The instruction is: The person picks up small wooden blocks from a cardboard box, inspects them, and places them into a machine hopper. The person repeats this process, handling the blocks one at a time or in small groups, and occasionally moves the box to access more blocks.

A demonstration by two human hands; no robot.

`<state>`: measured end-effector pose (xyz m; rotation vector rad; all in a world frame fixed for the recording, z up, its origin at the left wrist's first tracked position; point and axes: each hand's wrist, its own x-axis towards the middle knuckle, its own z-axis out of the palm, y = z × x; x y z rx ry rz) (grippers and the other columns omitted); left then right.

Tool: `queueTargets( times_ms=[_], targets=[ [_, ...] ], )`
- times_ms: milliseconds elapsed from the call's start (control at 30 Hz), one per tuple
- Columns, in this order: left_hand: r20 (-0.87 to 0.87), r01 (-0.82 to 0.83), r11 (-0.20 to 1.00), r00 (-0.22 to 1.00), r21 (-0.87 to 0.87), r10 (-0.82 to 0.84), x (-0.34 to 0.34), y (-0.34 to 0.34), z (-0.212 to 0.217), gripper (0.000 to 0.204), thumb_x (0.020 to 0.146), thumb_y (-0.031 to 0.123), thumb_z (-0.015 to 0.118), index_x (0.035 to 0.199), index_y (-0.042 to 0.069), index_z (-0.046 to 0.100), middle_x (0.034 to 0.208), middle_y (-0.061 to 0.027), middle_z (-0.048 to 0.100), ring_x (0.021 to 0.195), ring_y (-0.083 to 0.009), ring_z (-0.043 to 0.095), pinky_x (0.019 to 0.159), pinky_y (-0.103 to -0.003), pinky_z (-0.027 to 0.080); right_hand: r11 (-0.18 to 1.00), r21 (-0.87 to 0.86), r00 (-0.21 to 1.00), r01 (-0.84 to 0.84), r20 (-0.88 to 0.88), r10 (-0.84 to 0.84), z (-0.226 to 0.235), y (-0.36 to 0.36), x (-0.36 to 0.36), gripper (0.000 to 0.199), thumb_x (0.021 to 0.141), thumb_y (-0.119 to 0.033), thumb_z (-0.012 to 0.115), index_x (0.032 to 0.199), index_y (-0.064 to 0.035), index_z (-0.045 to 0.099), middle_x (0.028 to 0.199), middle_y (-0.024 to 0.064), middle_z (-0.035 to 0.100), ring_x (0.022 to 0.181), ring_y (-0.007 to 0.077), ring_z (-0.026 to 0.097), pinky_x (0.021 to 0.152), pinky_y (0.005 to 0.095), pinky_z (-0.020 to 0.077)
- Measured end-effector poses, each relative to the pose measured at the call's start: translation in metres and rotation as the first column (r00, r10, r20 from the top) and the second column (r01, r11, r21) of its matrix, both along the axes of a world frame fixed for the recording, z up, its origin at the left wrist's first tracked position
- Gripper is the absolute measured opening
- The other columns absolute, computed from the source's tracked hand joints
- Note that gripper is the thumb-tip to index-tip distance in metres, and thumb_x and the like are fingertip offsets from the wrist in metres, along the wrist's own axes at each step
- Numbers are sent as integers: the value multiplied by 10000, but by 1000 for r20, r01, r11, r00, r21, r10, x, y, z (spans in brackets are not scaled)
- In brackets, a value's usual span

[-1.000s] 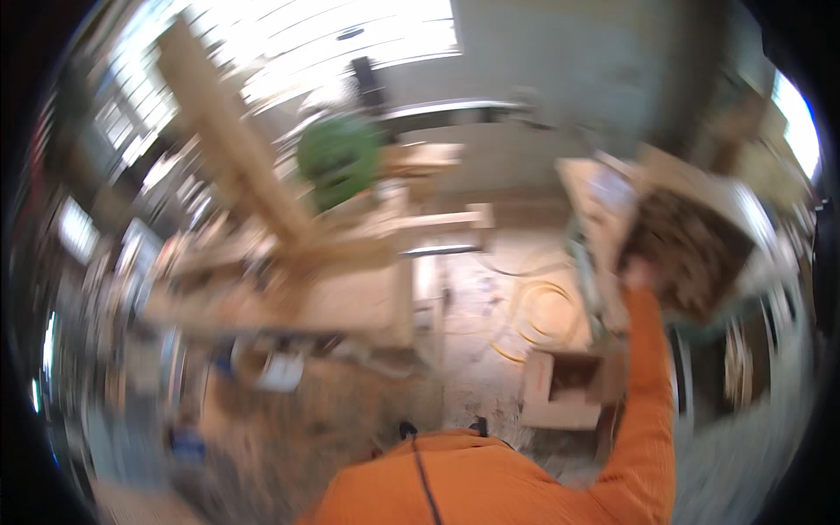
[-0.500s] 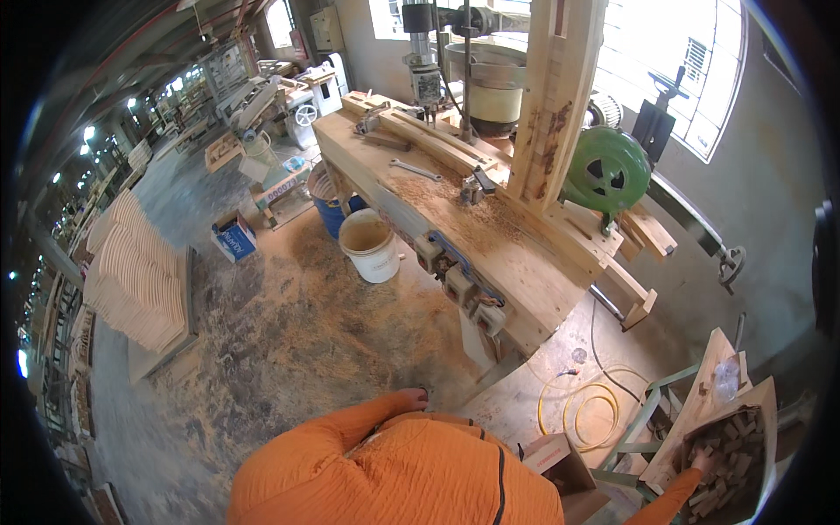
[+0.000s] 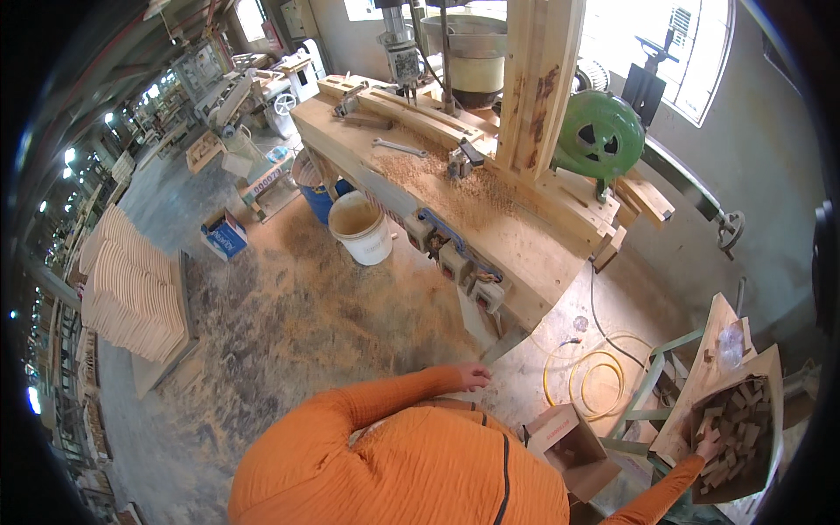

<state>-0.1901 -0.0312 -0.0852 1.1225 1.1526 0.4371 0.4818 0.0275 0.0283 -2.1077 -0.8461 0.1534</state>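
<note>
At the lower right, my right hand [image 3: 708,444] reaches into an open cardboard box [image 3: 773,372] filled with small wooden blocks [image 3: 745,433]. Its fingers touch the blocks near the box's left side; whether they grip one is too small to make out. My left hand [image 3: 473,376] hangs in the air in front of my body, over the floor, holding nothing, its fingers loosely apart. A second, smaller cardboard box [image 3: 560,430] stands between my body and the block box, with some wooden pieces inside.
A wooden workbench [image 3: 542,262] with sawdust, a wrench [image 3: 400,147] and a drill head [image 3: 402,63] runs ahead. A green motor housing [image 3: 599,136] stands behind it. A yellow hose [image 3: 599,385] lies coiled on the floor. A white bucket [image 3: 363,241] and stacked curved boards [image 3: 136,293] are leftward.
My left hand has moved forward and right, away from my body. My right hand stays among the blocks, and the view has shifted slightly toward the right.
</note>
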Motion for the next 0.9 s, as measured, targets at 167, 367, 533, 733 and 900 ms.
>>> queueTargets(
  times_ms=[167, 367, 533, 733, 900],
  targets=[
    [189, -30, 971, 979, -237, 76, 36, 13, 25, 387, 872, 346, 564, 1146, 75, 529, 997, -53, 586, 831, -163, 565, 698, -318, 495, 885, 442, 950, -148, -186, 251, -17, -13, -66, 490, 770, -146, 685, 1188, 32, 504, 1122, 135, 561, 900, 198, 567, 750, 284, 477],
    [601, -11, 913, 750, -408, 278, 77, 22, 62, 410, 911, 300, 535, 1262, 113, 438, 1151, -87, 555, 974, -213, 580, 797, -395, 507, 652, 490, 527, -579, -385, 758, -21, -26, -335, 472, 785, 17, 629, 1217, -17, 443, 1080, 83, 544, 937, 180, 564, 815, 278, 477],
    [639, -186, 898, 646, -399, 418, 79, 21, 90, 371, 918, 235, 521, 1256, 110, 437, 1180, -75, 548, 1052, -216, 567, 873, -419, 498, 366, 252, 389, -896, 48, 920, 5, -36, -446, 426, 681, -25, 689, 1081, -38, 543, 1018, 140, 547, 945, 285, 559, 821, 338, 455],
    [618, -277, 889, 643, -364, 453, 63, 13, 87, 378, 919, 139, 464, 1284, 82, 384, 1221, -146, 522, 1083, -266, 550, 923, -409, 468, 562, 458, 149, -689, -670, 727, -9, -37, -444, 376, 829, -133, 588, 1187, -53, 506, 979, 48, 539, 874, 159, 548, 746, 282, 444],
    [662, -207, 839, 532, -503, 529, 47, 13, 90, 445, 929, 212, 411, 1333, 54, 310, 1248, -204, 494, 1105, -334, 530, 930, -406, 459, 792, 432, -272, -431, -899, 342, -33, -31, -429, 429, 929, -317, 373, 1246, -45, 468, 902, 15, 512, 751, 114, 502, 667, 272, 433]
  ],
)
